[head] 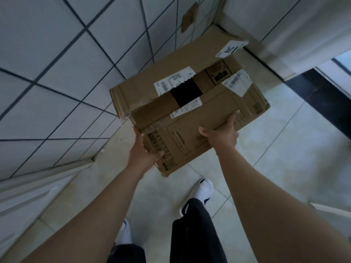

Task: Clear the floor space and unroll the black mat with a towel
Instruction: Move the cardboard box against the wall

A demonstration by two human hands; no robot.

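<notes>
we are holding a cardboard box (190,114) with both hands, up off the floor (275,149), near the floor's edge where the tiled wall (57,73) is meeting it. our left hand (144,149) is pinching the box's near corner, thumb on top. our right hand (222,133) is holding the near edge, thumb spread wide; this grip is pinching the box too. another cardboard piece (209,44) is sitting in the floor's far corner behind it. we think we are doing the clearing step. the black mat and towel are not showing anywhere. next we are needing to set the box by the floor's edge, out of the way, and let go gently.
</notes>
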